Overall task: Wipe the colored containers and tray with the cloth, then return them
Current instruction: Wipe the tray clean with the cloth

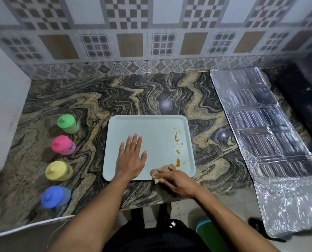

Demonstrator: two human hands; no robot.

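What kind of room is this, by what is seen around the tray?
Probably a home kitchen: a polished stone counter against a patterned tiled wall, with a foil-covered surface at the right.

Left hand (pixel 131 157) lies flat, fingers spread, palm down; right hand (pixel 177 180) is curled in a closed grip.

Tray (pixel 148 124) centred on counter (pixel 151 95), near front edge. Four containers (pixel 63 145) in a column left of tray, well apart from it. Spill spots (pixel 177 137) along tray's right side. Cloth (pixel 158 174) at tray's front edge, under right hand (pixel 177 182). Left hand (pixel 131 157) flat on tray. Foil sheet (pixel 260 124) right of tray, overhanging counter front.
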